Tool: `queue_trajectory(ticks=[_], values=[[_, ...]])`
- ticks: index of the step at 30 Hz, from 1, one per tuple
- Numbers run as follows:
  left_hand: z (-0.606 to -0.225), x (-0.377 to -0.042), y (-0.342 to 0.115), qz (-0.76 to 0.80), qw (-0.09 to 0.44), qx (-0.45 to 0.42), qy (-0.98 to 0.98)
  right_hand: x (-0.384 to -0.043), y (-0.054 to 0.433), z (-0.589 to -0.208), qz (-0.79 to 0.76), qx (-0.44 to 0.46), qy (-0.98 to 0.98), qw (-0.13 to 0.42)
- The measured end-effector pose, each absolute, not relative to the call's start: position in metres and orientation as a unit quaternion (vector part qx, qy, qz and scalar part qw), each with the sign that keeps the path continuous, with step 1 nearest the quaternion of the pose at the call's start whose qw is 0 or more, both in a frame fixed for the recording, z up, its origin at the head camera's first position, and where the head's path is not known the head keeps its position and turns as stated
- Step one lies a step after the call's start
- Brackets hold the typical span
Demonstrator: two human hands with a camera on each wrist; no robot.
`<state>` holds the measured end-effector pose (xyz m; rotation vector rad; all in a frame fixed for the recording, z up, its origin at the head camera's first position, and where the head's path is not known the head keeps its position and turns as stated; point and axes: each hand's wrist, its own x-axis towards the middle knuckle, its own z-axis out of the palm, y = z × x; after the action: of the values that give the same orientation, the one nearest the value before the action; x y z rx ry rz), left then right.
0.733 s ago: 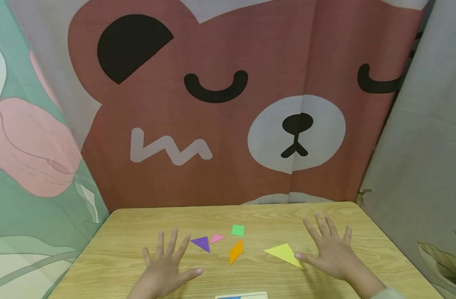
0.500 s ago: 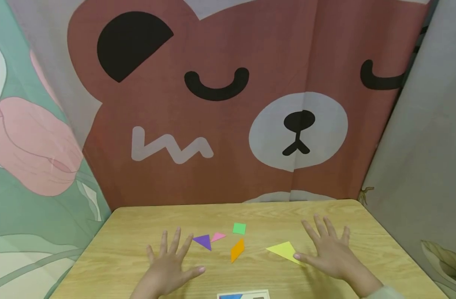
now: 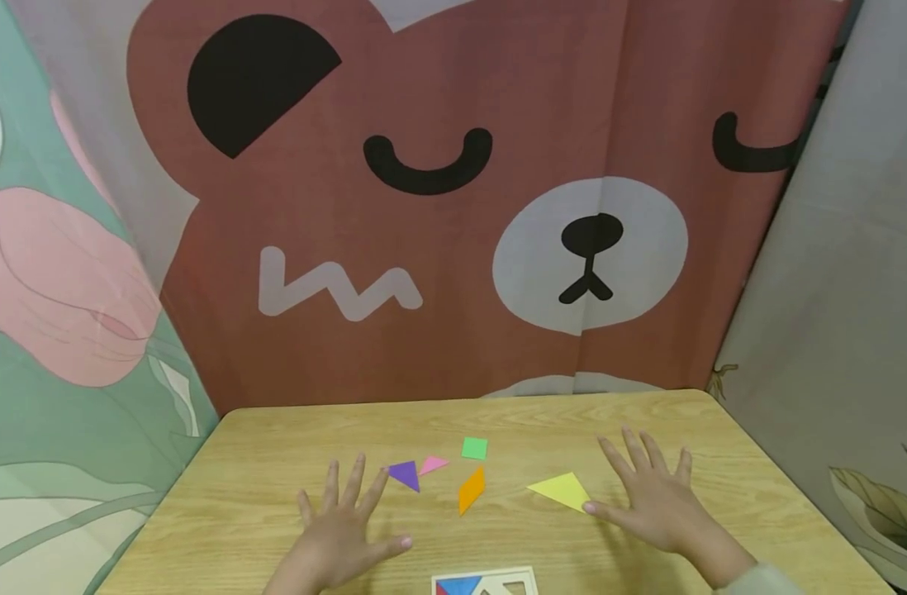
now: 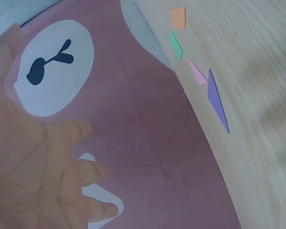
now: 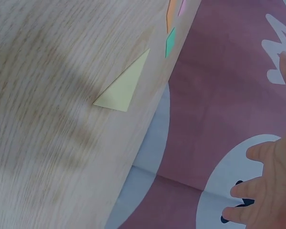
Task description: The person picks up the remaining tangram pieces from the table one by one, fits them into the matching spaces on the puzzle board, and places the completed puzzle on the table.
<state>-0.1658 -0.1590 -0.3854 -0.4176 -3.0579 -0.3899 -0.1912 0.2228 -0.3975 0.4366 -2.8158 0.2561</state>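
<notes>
My left hand (image 3: 338, 529) is raised over the table's left half, fingers spread, holding nothing. Just past its index fingertip lies a purple triangle (image 3: 405, 474), with a small pink triangle (image 3: 433, 464) beside it. My right hand (image 3: 656, 500) hovers on the right side with fingers spread and nothing in them. In the head view its thumb overlaps a corner of a large yellow triangle (image 3: 562, 490); the right wrist view shows that yellow triangle (image 5: 124, 88) lying flat with the hand apart from it. Between the hands lie a green square (image 3: 474, 448) and an orange parallelogram (image 3: 472, 491).
A pale puzzle tray (image 3: 528, 572) with blue and red pieces and cut-out recesses is cropped by the bottom of the head view. The wooden table (image 3: 305, 430) ends against a bear-print curtain (image 3: 453, 355). A grey curtain (image 3: 833, 330) hangs at the right.
The head view has tilted slightly down, so more of the tray shows. My left hand has drifted a little to the right; both hands stay spread, and the pieces lie as before.
</notes>
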Motion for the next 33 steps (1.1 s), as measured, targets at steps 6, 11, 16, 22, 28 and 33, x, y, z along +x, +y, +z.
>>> queue_trajectory(ticks=[6, 11, 16, 22, 28, 33], values=[[-0.391, -0.165, -0.158, -0.125, 0.014, -0.137, -0.983, -0.191, 0.223, -0.402, 0.09, 0.15, -0.974, 0.141], [-0.393, -0.164, -0.156, -0.129, 0.017, -0.148, -0.98, -0.191, 0.224, -0.404, 0.093, 0.148, -0.975, 0.136], [-0.395, -0.164, -0.153, -0.131, 0.016, -0.159, -0.978, -0.191, 0.224, -0.404, 0.094, 0.145, -0.976, 0.136], [-0.398, -0.164, -0.152, -0.13, 0.009, -0.165, -0.978, -0.192, 0.222, -0.407, 0.091, 0.144, -0.976, 0.138], [-0.403, -0.164, -0.148, -0.147, -0.007, -0.185, -0.972, -0.193, 0.221, -0.409, 0.089, 0.141, -0.976, 0.139], [-0.407, -0.162, -0.144, -0.157, -0.02, -0.197, -0.968, -0.194, 0.22, -0.412, 0.087, 0.143, -0.976, 0.142]])
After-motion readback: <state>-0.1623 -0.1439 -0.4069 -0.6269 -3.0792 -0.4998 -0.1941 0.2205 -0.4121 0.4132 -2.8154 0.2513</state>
